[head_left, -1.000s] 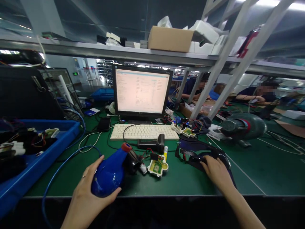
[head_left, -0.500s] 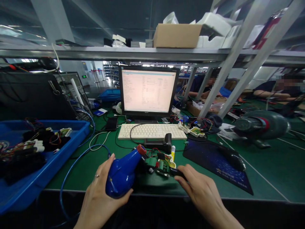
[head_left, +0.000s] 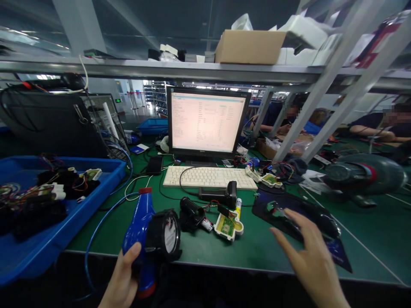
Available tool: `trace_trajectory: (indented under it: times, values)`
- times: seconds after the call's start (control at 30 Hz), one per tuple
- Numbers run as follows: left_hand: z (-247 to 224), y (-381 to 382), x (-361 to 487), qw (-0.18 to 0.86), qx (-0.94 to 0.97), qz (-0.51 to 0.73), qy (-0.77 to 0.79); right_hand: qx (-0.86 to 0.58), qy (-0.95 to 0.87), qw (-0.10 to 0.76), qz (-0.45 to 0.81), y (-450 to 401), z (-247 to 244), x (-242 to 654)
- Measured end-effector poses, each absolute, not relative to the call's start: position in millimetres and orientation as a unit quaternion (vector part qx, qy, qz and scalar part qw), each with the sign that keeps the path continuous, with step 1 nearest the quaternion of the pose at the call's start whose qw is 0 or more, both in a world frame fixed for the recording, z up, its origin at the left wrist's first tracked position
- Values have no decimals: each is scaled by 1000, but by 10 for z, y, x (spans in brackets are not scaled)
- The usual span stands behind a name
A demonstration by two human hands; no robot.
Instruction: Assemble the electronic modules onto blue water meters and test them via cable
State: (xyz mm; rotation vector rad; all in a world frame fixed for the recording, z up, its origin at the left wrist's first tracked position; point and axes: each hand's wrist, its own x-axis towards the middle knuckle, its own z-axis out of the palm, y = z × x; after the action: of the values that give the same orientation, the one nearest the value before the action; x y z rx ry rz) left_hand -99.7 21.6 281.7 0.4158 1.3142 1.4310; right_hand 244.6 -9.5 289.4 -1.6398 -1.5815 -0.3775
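Note:
My left hand (head_left: 126, 273) is closed around a blue water meter (head_left: 139, 218) with red ends and a round black housing. The meter stands nearly upright at the bench's front edge, its round face turned right. Over the mouse pad (head_left: 257, 207), my right hand (head_left: 310, 252) has its thumb and index finger spread apart. A small tool with a green-and-red end (head_left: 274, 208) lies at the index fingertip, blurred. Between my hands rest a black cylindrical part (head_left: 191, 211) with a white-and-red piece beside it, and an open white casing (head_left: 229, 226) with a green circuit board.
A black handheld scanner (head_left: 221, 196) lies before the keyboard (head_left: 208, 176) and monitor (head_left: 207, 124). At left stands a blue tray (head_left: 109, 179) of wired parts. A blue cable (head_left: 93, 233) loops beside the meter. A dark mouse (head_left: 330, 224) and green motor-like machine (head_left: 366, 175) are at right.
My left hand has turned the meter upright and shifted it left, bringing its black face into view. My right hand has moved right with the tool, and its fingers have spread.

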Motion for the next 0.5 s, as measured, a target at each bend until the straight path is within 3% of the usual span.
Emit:
trace_trajectory:
  times: [0.07, 0.2, 0.37, 0.5]
  values:
    - [2755, 232, -936, 594, 94, 611, 514, -582, -682, 444, -15, -28, 2931, 1927]
    - [2791, 267, -769, 691, -20, 593, 412, -402, -797, 412, 185, 190, 2958, 961]
    - [2771, 342, -711, 710, 2, 585, 391, -359, -767, 463, 262, 513, 2947, 521]
    - [2604, 503, -945, 676, 157, 580, 426, -398, -752, 450, 269, 684, 2981, 450]
